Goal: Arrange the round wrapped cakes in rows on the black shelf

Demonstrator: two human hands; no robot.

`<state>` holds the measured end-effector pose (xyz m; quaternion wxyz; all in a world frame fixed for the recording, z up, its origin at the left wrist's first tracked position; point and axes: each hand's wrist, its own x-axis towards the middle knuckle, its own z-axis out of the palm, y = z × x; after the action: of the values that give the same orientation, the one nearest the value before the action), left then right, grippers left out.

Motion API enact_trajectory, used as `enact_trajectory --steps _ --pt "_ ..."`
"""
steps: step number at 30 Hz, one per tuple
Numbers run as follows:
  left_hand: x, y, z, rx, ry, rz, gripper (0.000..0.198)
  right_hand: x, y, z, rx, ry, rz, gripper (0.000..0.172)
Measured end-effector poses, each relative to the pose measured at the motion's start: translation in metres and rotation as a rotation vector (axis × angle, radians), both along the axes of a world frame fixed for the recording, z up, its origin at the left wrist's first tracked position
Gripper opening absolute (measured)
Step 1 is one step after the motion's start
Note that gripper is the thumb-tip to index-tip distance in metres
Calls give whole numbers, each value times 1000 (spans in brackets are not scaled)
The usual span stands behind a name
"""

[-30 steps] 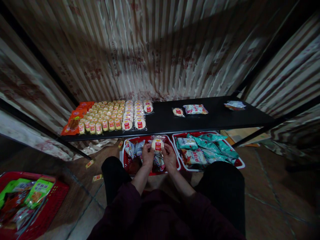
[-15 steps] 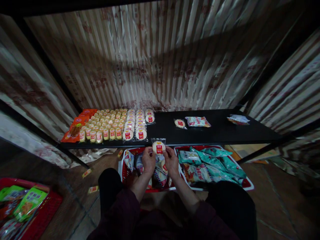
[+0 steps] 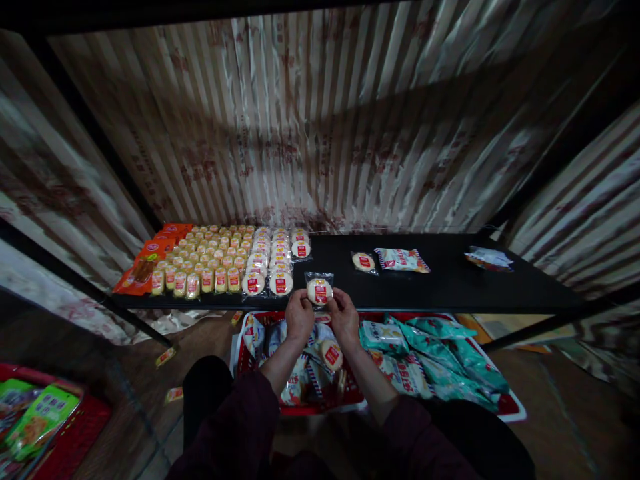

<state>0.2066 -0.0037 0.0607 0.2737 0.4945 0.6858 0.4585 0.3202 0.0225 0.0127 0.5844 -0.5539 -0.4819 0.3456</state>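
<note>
A round, pale packaged cake [image 3: 319,291] with a red label, in a clear wrapper, is held between both hands at the front edge of the black shelf [image 3: 430,290]. My left hand [image 3: 299,316] pinches its left side. Closed on its right side is my right hand [image 3: 344,317]. To the left on the shelf stand rows of the same round cakes [image 3: 281,283], the right-hand row being shorter. Below my hands, a red basket [image 3: 239,347] holds striped packets and another round cake [image 3: 331,356].
Small yellow-wrapped cakes [image 3: 207,281] and orange packets [image 3: 145,267] fill the shelf's left end. A single round cake [image 3: 363,262], a striped packet [image 3: 403,260] and another packet [image 3: 489,259] lie farther right. Teal packets [image 3: 434,343] fill a second basket; a red crate [image 3: 90,427] stands lower left.
Both hands have brought the cake forward, so it now overlaps the shelf's front edge. The view has shifted slightly, and more of the basket's contents show between my arms.
</note>
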Motion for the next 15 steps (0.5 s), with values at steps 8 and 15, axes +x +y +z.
enact_trajectory --steps 8,15 --pt "-2 19 12 -88 97 13 32 -3 28 6 -14 8 -7 44" --pt "-5 45 7 -63 69 -9 34 -8 53 3 1 7 -6 42"
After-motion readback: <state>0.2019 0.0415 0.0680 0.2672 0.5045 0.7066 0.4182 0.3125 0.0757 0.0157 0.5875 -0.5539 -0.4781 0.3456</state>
